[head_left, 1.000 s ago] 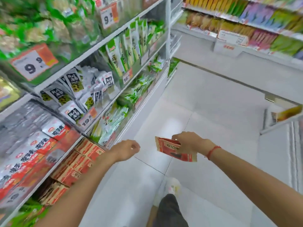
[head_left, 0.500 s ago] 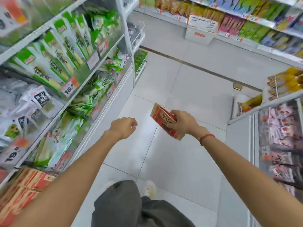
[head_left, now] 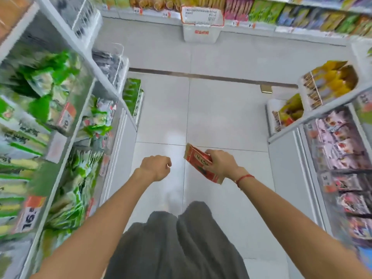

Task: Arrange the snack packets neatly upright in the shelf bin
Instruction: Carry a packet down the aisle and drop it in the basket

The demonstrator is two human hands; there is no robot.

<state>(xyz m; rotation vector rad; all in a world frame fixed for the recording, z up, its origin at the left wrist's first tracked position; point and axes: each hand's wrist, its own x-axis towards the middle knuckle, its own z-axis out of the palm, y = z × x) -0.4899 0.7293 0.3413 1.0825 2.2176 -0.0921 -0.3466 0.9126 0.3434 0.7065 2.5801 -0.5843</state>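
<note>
Right hand [head_left: 220, 164] grips a red snack packet [head_left: 199, 163], tilted, mid-frame over the floor [head_left: 221, 117]. Left hand [head_left: 156, 167] is fisted, holding nothing. Shelves with green packets [head_left: 66, 198] stand at frame left. Judged step: carrying the packet. Next move: locate its bin and seat it upright.

An aisle floor [head_left: 211, 109] runs between shelves of packets on the left [head_left: 66, 121] and right [head_left: 340, 150] — a basket [head_left: 201, 33] stands far, below the far shelf [head_left: 281, 15]. Near centre, the right hand [head_left: 220, 164] holds a snack packet [head_left: 198, 160] beside the left hand [head_left: 156, 167].
</note>
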